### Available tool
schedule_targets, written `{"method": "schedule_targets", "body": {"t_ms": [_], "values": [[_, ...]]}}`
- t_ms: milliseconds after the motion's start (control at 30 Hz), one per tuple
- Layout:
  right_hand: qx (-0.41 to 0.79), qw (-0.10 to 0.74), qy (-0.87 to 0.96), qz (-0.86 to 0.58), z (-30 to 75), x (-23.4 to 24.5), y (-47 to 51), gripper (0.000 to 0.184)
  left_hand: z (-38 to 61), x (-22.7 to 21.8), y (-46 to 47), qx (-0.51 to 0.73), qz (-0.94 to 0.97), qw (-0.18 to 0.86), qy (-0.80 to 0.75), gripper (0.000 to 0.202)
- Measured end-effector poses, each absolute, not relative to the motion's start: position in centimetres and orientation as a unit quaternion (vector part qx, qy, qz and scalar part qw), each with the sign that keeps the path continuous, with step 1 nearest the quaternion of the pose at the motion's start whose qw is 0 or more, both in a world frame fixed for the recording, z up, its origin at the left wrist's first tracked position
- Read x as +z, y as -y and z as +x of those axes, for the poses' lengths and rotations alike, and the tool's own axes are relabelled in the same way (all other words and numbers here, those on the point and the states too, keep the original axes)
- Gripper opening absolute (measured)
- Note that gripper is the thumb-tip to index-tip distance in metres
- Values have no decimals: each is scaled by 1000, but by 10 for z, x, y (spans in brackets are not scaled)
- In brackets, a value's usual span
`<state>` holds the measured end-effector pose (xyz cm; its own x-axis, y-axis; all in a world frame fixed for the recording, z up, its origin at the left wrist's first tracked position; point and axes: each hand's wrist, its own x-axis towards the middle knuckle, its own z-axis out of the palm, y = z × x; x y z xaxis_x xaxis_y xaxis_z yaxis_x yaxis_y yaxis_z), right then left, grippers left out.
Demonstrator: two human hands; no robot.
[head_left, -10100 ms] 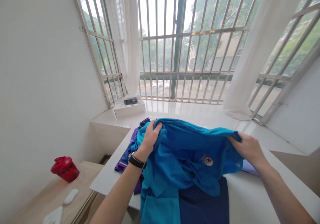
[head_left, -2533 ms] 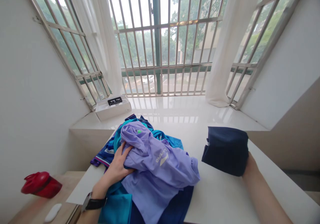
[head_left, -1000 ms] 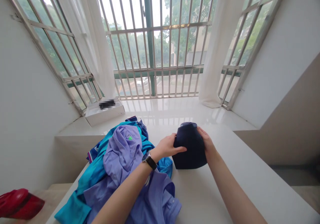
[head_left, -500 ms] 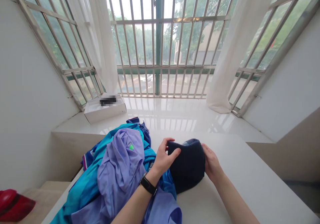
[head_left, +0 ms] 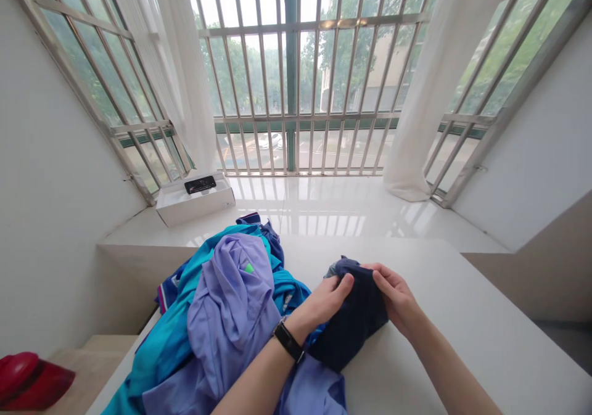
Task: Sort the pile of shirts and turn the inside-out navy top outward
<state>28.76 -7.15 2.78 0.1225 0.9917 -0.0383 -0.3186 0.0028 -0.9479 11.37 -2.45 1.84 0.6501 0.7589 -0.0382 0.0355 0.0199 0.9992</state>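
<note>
Now left hand [head_left: 326,304], right hand [head_left: 393,295] clamped on navy garment [head_left: 354,332]; lavender shirt [head_left: 226,304] beside, green tag [head_left: 248,268].

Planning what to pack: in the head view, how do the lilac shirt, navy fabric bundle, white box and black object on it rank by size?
1. Lilac shirt, largest.
2. Navy fabric bundle and white box look alike; the box sits farther away, so I can't rank them.
3. Black object, smallest.
</note>
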Motion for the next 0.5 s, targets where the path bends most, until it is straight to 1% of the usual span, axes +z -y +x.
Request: {"method": "schedule_targets", "body": {"t_ms": [67, 133, 233, 367, 500], "values": [[569, 593, 382, -422, 288, 32, 77, 29, 114, 19, 24, 283, 569, 708, -308, 65], [588, 587, 383, -402, 288, 33, 79, 31, 114, 21, 22, 265, 502, 761, -313, 61], [605, 583, 375, -391, 289, 31, 81, 34, 112, 25, 20, 256, 452, 802, -295, 55], [637, 551, 379, -383, 292, 28, 81, 35, 111, 30, 20, 267, 442, 810, -278, 48], [653, 519, 399, -382, 292, 28, 82, 35, 111, 29, 20, 306, 483, 773, -274, 38]]}}
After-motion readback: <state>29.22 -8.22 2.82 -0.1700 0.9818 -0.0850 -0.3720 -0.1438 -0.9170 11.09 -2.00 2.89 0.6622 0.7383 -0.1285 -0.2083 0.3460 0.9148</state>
